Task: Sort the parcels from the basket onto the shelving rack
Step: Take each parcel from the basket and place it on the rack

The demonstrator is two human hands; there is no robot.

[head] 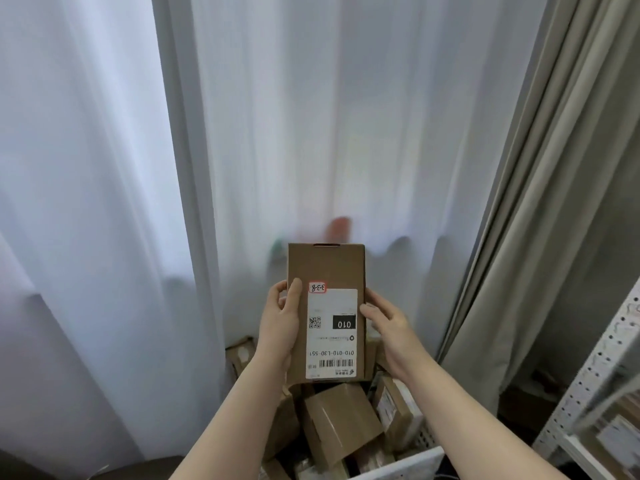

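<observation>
I hold a flat brown cardboard parcel (326,268) upright in front of me, above the basket. Its white shipping label faces me upside down, with a small red-edged sticker at the label's top left corner. My left hand (280,323) grips the parcel's left edge, thumb on the front face. My right hand (389,332) holds the right edge, fingers curled round it. Below lies the white basket (408,464) filled with several more brown parcels (341,424). A corner of the white perforated shelving rack (588,382) shows at the lower right.
White sheer curtains hang straight ahead and to the left. A beige heavy curtain (540,202) hangs at the right, beside the rack. A labelled parcel (614,434) sits on a rack shelf at the far lower right.
</observation>
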